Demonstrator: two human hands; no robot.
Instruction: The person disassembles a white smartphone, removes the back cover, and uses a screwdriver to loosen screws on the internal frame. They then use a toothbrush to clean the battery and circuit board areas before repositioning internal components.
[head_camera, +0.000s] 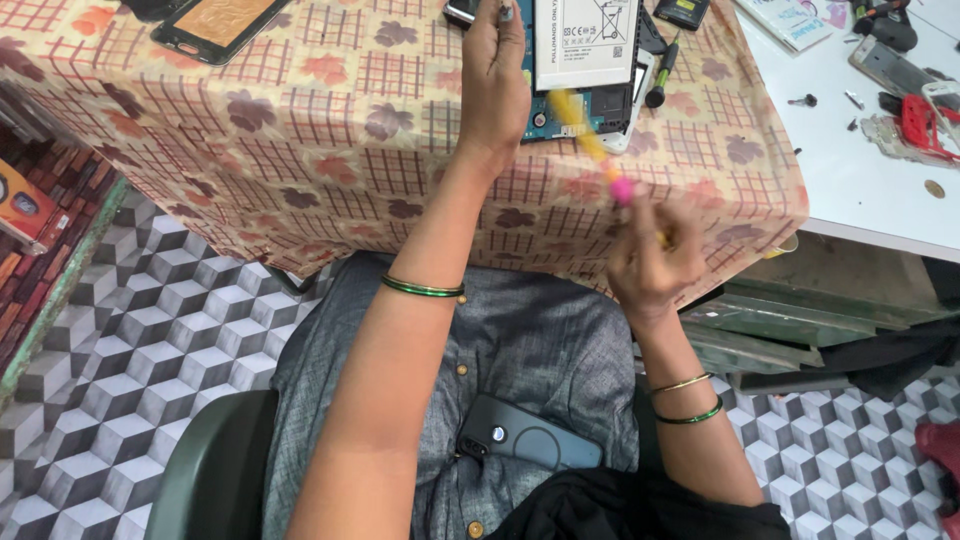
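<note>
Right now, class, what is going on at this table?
A seated person is working on an opened phone that lies on a table with a patterned cloth. The left hand rests on the phone, steadying it. The right hand holds a yellow tool with a pink end, blurred by motion, angled toward the phone. A white battery sits in the open device. A dark phone lies on the person's lap.
</note>
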